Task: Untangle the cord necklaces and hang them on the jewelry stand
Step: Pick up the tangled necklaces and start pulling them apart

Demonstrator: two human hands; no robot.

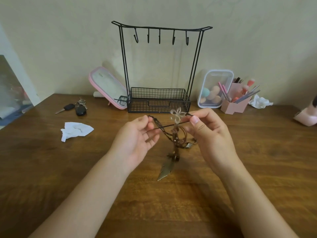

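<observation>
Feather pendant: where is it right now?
In the head view, the feather pendant dangles at the bottom of the tangled cord necklaces, centre frame, just below the left hand and right hand holding them, in front of the jewelry stand.

The worktop (257, 152) is warm brown wood with darker streaked grain. On it, the wire jewelry stand (159, 102) is black, its basket a fine square grid. The braided cord necklaces (175, 140) are brown, with a pale translucent flower pendant (176, 115) and a dull bronze feather pendant (165, 171). The oval mirror (90, 81) has a pink rim. The car keys (80, 110) are black and the crumpled tissue (75, 130) is white. A clear plastic box (208, 78) shows teal, peach and pink sponges (214, 91). The brush holder (234, 105) is pale pink and the wall (68, 40) plain cream.
</observation>
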